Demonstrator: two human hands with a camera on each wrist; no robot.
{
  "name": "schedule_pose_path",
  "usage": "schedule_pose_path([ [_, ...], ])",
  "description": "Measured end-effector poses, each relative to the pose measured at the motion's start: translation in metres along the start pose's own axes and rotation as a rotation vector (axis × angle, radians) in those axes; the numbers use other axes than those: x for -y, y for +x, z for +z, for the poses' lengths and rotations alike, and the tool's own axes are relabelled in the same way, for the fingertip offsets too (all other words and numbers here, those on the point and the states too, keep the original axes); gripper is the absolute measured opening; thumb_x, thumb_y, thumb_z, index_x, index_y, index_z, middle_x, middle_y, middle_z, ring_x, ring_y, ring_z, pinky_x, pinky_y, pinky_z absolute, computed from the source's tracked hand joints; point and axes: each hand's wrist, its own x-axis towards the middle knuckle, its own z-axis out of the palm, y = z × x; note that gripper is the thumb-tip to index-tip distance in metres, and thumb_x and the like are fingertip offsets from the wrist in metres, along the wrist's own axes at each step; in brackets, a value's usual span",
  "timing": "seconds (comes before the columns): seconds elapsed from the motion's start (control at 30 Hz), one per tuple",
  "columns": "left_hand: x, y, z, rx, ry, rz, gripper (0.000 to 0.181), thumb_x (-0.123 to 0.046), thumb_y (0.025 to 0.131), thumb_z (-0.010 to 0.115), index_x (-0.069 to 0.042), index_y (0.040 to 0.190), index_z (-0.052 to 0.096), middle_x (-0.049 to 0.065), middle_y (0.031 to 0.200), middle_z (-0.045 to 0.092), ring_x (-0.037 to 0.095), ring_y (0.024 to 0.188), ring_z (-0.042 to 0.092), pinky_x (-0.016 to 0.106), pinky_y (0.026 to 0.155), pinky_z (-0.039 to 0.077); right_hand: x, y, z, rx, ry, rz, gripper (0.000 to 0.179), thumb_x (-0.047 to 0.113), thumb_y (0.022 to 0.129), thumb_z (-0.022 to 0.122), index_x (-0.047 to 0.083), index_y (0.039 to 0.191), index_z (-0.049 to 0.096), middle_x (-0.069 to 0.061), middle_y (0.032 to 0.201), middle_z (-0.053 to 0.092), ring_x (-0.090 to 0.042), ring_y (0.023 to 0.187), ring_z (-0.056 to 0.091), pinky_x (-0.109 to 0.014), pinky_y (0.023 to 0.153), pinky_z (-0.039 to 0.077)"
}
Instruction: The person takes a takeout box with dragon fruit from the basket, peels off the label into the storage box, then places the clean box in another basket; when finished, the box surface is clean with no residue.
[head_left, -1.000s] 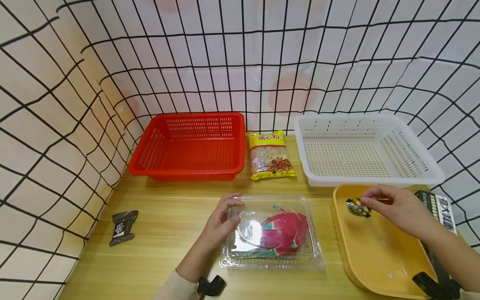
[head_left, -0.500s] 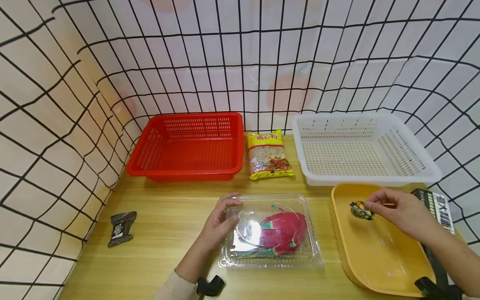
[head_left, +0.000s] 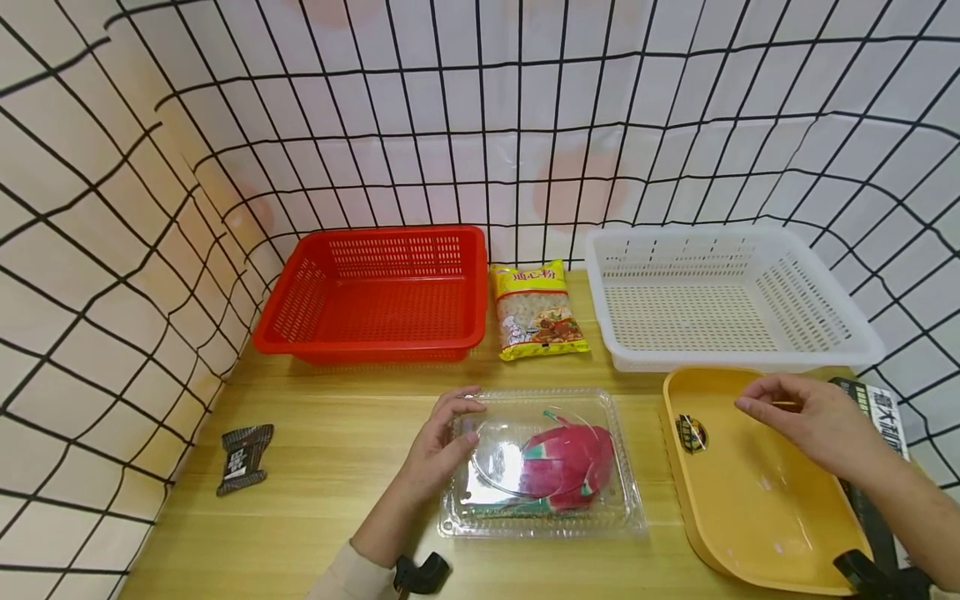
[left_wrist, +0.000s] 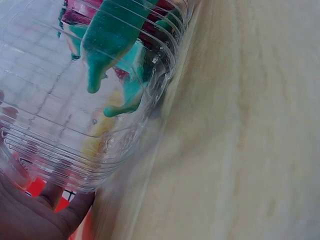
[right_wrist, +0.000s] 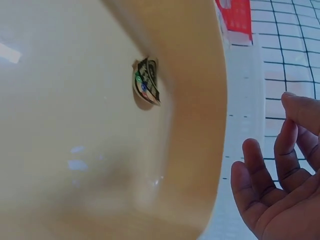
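Note:
My left hand (head_left: 442, 437) rests on the left side of a clear plastic clamshell box (head_left: 487, 521), its thumb on the lid. Inside lies a pink and green dragon fruit (head_left: 567, 467); its green tips (left_wrist: 107, 50) show through the plastic in the left wrist view. Over the yellow tray (head_left: 780, 508) hovers my right hand (head_left: 817, 421), holding nothing, its thumb and index finger close together and its other fingers loosely bent. A small dark wrapped packet (head_left: 691, 434) with coloured print lies against the tray's left wall, also seen as a crumpled packet (right_wrist: 146, 82) in the right wrist view.
A red basket (head_left: 375, 342) stands at the back left, a white basket (head_left: 742, 360) at the back right. Between them lies a yellow pasta bag (head_left: 540, 312). A dark wrapped snack (head_left: 245, 458) lies far left. A black box (head_left: 881, 417) sits beside the tray. Black wire mesh surrounds the table.
The right hand has let go of the small packet, which now lies at the tray's left wall. That hand has shifted slightly right. The left hand stays on the clamshell box.

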Motion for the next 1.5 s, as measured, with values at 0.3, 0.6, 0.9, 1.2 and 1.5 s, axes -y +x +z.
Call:
schedule_pose_path([
  [0.3, -0.001, 0.000, 0.000, 0.001, -0.003, -0.002, 0.034, -0.001, 0.092, 0.056, -0.002, 0.126, 0.057, 0.020, 0.154, 0.040, 0.044, 0.146, 0.030, 0.070, 0.117, 0.014, -0.006, 0.010, -0.021, -0.119, -0.021, 0.046, 0.038, 0.041, 0.099, 0.066, 0.006, 0.113, 0.066, -0.018, 0.105, 0.071, 0.006, 0.079, 0.055, -0.016, 0.058, 0.045],
  [0.6, 0.002, -0.001, 0.000, -0.002, 0.000, 0.006, 0.034, 0.001, 0.092, 0.056, 0.000, 0.126, 0.056, 0.022, 0.152, 0.040, 0.035, 0.144, 0.034, 0.061, 0.117, 0.021, -0.027, 0.029, -0.047, -0.175, -0.060, 0.070, 0.047, 0.041, 0.103, 0.057, -0.002, 0.123, 0.058, -0.028, 0.120, 0.058, -0.034, 0.095, 0.056, -0.008, 0.056, 0.042],
  [0.9, 0.001, -0.001, 0.000, -0.003, -0.008, 0.009, 0.034, 0.001, 0.092, 0.055, 0.000, 0.127, 0.056, 0.022, 0.152, 0.039, 0.031, 0.145, 0.034, 0.055, 0.118, 0.022, -0.052, 0.047, -0.054, -0.130, -0.078, 0.050, 0.052, 0.040, 0.103, 0.058, -0.004, 0.130, 0.057, -0.034, 0.125, 0.056, -0.046, 0.100, 0.055, -0.046, 0.072, 0.061],
  [1.2, -0.001, -0.001, 0.000, -0.006, -0.003, 0.001, 0.035, 0.000, 0.092, 0.056, 0.000, 0.127, 0.056, 0.022, 0.153, 0.040, 0.033, 0.145, 0.035, 0.057, 0.118, 0.021, -0.061, 0.058, -0.047, 0.038, -0.078, 0.015, 0.060, 0.044, 0.102, 0.059, -0.003, 0.139, 0.053, -0.036, 0.138, 0.049, -0.057, 0.117, 0.048, -0.078, 0.093, 0.039],
  [1.5, 0.001, -0.001, 0.000, -0.005, -0.004, 0.011, 0.034, 0.002, 0.094, 0.055, 0.000, 0.127, 0.056, 0.024, 0.153, 0.039, 0.025, 0.145, 0.035, 0.038, 0.120, 0.023, -0.060, 0.069, -0.042, 0.253, -0.090, -0.012, 0.067, 0.046, 0.098, 0.065, -0.001, 0.145, 0.052, -0.029, 0.126, 0.066, -0.047, 0.113, 0.060, -0.065, 0.085, 0.050],
])
